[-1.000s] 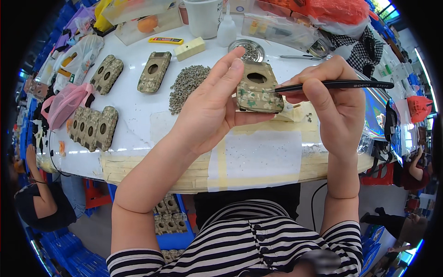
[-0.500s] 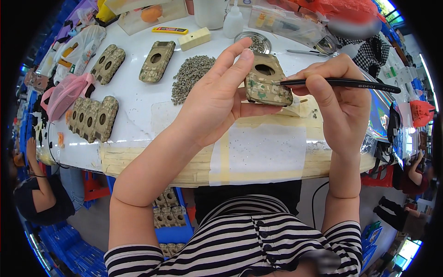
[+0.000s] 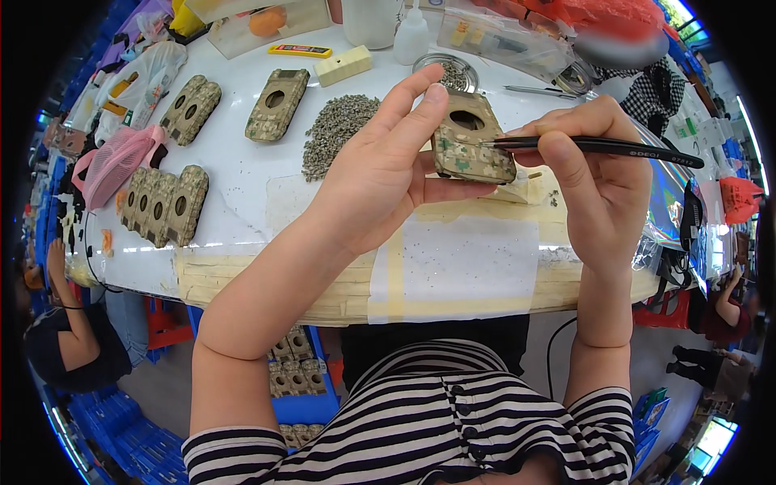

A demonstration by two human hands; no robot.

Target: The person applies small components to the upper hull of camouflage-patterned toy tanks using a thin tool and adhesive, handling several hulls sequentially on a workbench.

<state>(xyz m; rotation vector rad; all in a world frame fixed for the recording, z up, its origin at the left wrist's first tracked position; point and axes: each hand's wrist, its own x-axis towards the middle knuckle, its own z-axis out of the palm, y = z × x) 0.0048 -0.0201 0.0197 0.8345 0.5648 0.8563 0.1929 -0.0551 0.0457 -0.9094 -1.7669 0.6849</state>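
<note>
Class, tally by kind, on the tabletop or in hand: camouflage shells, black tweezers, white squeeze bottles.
Camouflage shells lying on the tabletop: 7
Camouflage shell in the left hand: 1
Black tweezers in the right hand: 1
White squeeze bottle: 1
Total: 10

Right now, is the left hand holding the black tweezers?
No, the right hand holds the black tweezers, while the left hand supports a camouflage shell.
</note>
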